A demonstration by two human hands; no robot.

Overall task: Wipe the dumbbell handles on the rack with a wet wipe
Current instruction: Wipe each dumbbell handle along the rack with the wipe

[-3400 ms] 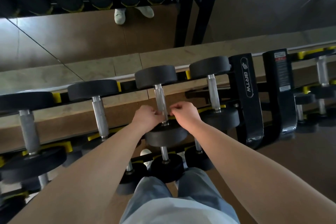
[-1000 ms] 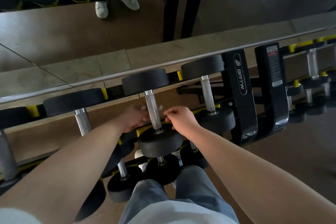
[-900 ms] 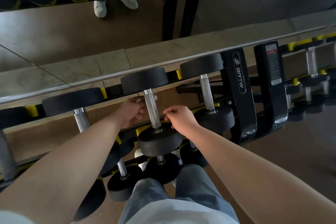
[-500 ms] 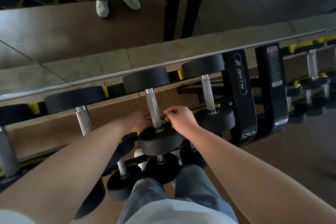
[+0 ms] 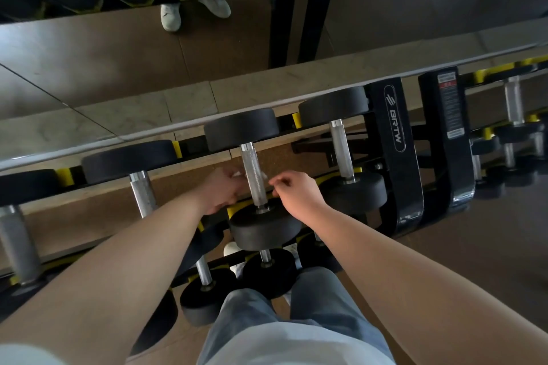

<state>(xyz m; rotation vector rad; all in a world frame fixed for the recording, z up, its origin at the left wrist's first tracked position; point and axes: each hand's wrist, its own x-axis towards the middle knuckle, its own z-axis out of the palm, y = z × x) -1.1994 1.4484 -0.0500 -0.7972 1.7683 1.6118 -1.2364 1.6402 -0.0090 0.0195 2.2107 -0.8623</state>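
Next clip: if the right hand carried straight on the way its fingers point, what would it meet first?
Most likely the middle dumbbell's handle, where the wet wipe blurs across it. The right hand points leftward at it; the left hand lies beyond. Depth is uncertain.

Two hands (image 5: 222, 191) (image 5: 296, 192), one wet wipe (image 5: 237, 174)

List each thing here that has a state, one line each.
left hand, pinching the wet wipe
right hand, apparently pinching its other end
wet wipe, looped round the middle dumbbell handle
middle dumbbell handle, racked, between both hands
right dumbbell, racked, untouched
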